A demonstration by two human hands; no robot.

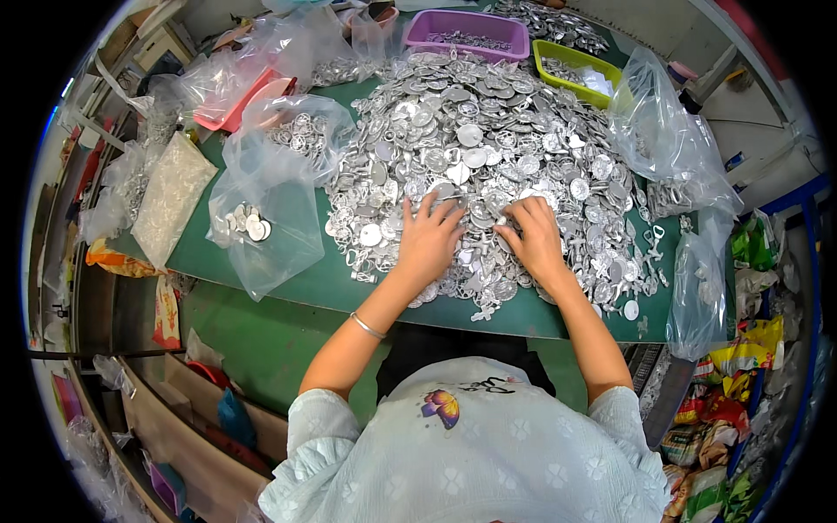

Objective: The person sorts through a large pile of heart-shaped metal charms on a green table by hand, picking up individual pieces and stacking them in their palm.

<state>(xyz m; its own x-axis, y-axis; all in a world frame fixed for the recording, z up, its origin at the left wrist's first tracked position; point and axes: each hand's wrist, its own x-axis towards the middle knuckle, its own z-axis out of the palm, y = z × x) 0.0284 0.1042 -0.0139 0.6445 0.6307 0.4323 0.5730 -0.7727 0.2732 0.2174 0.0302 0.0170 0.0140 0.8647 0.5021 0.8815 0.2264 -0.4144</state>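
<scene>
A large heap of small silver-coloured metal pieces (471, 135), many of them round discs, covers the middle of the green table (231, 266). My left hand (429, 237) rests on the near part of the heap, its fingers spread over the pieces. To its right, my right hand (535, 234) touches the heap too; its fingers are bent and its thumb stands apart from them. I see no piece gripped in either hand, though the undersides of the fingers are hidden. A silver bangle (367, 326) circles my left wrist.
Clear plastic bags (283, 228) with metal pieces lie left of the heap, and another bag (667, 131) lies right. Behind stand a purple basin (466, 24) and a yellow-green basket (551, 54). A red tray (235, 103) sits at far left. Shelving with packages (741, 357) flanks the right.
</scene>
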